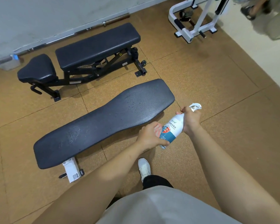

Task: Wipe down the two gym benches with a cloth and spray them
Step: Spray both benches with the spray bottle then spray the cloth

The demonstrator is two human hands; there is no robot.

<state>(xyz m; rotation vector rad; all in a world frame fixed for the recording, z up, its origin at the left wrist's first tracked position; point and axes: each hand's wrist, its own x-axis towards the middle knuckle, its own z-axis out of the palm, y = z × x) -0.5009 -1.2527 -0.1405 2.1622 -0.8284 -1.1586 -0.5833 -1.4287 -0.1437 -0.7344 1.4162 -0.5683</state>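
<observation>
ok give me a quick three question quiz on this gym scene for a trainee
1. True or false: both the left hand and the right hand grip the spray bottle.
2. Which bench pad shows spray droplets? A) the near flat bench B) the far adjustable bench C) neither
3. Fill in: a long ____ lies on the floor by the wall, behind the far adjustable bench.

Key: 1 true; 2 A; 3 barbell.
</observation>
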